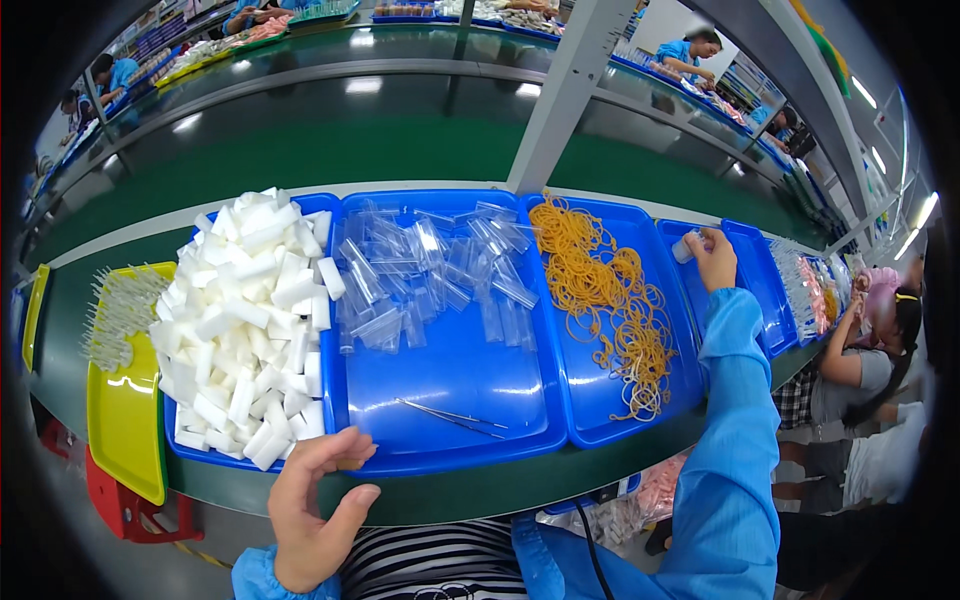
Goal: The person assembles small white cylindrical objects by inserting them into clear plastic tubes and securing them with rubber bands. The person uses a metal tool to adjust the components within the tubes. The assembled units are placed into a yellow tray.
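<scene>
R hand (714, 260) is out at the far end of the narrow blue tray (690, 287), fingers drawn in close, thumb and fingertips nipping a small clear cylinder (687, 248). Grip's on its R side; the L end pokes out past my fingertips. Long axis looks to run roughly L–R, bit of a slant, but it's tiny & part covered, so can't tell the exact angle or which end's which. Can't tell if it touches the tray floor either.

L hand (322, 505) now: nothing in it. Thumb's up and well apart from the fingers, fingers half curled & pointing R, wide gap btwn. It's by the front rim of the wide blue tray (440, 370), just below the heap of white blocks (240, 320).

In that wide tray, clear plastic tubes (430, 260) lie loose at the far side, long axes every which way, a few pointing roughly toward me. Nr the front, tweezers (450, 413) lie flat, long axis slanting from upper L to lower R. Next tray R: tangled orange bands (600, 280), btwn the tubes and my R hand.
</scene>
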The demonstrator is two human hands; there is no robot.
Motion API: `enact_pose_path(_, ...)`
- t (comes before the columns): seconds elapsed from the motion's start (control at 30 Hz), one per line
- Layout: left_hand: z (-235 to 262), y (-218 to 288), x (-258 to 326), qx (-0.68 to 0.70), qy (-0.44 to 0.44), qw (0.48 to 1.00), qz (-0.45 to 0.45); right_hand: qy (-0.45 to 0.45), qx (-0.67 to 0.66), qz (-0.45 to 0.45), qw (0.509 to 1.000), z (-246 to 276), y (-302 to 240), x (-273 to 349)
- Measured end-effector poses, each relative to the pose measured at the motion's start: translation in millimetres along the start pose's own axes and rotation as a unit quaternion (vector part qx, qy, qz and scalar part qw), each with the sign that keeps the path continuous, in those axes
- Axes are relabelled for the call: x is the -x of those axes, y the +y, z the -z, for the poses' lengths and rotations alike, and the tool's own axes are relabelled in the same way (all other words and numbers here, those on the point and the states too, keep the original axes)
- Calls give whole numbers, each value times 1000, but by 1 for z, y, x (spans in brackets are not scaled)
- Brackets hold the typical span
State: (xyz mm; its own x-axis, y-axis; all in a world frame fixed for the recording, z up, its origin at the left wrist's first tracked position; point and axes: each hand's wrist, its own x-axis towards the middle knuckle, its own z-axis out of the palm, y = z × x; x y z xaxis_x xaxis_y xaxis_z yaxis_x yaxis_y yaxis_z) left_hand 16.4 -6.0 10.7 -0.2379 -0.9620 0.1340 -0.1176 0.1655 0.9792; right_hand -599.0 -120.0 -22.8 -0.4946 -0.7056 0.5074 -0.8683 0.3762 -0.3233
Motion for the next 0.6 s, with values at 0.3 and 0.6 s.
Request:
enact_pose_path(0.3, 88, -4, 32, -186, 249, 950, -41, -103, -247, 30, 963, 77, -98, 35)
enact_pose_path(0.6, 168, -40, 39, -270, 440, 855, -37, -297, -251, 576, 719, 79, -379, 194)
